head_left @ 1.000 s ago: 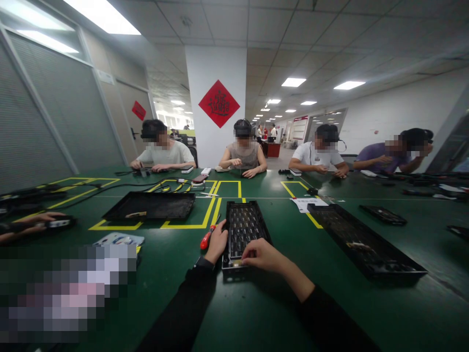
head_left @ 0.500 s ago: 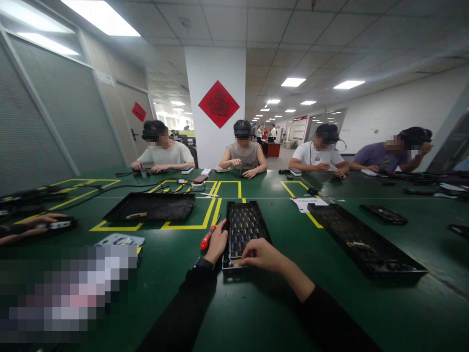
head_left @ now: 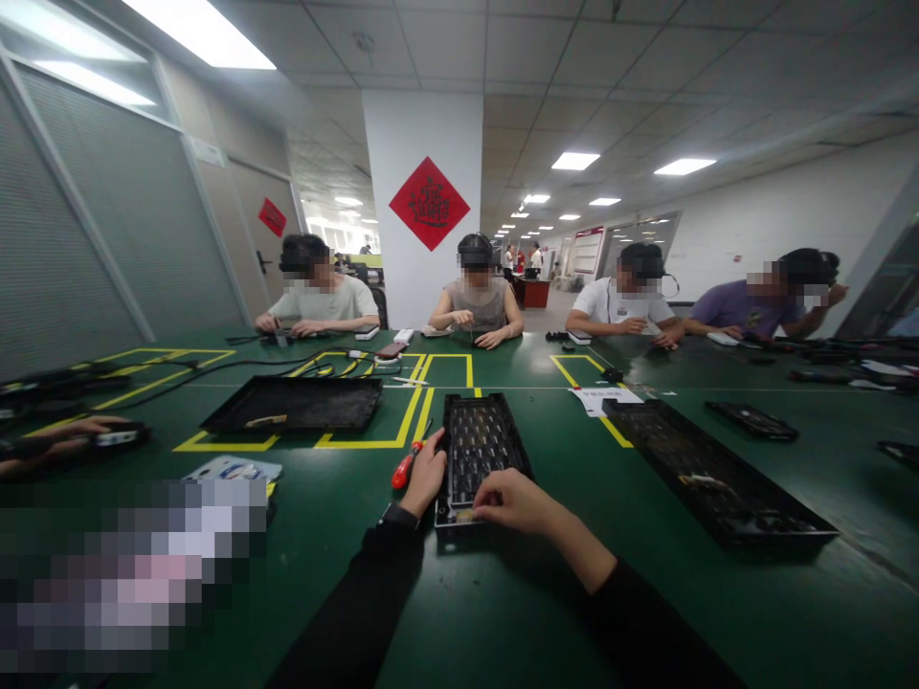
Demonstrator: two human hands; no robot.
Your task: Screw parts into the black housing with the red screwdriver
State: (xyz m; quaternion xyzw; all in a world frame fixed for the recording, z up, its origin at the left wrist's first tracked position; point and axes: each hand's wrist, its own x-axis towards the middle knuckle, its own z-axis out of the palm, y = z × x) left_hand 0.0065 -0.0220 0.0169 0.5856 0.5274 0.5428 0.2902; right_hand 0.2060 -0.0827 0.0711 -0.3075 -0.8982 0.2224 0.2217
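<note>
In front of me on the green table lies a black rectangular casing, its inside patterned with rows of small glossy slots. My left hand grips the casing's left side, the fingers along the wall. At the near end my right hand is closed in a pinch above the inner edge; whatever the fingertips hold is hidden. Beside those fingertips a small yellowish piece shows inside the casing. Left of my left hand lies a red-handled screwdriver, touching or almost touching it.
A black tray with a small tan strip stands at back left, a longer one at right. Paper lies beyond it. A co-worker's hands are at far left. Several people sit across the table.
My hands and the casing stay almost in place; only a very slight shift of the right fingers shows. The co-workers opposite have moved slightly.
</note>
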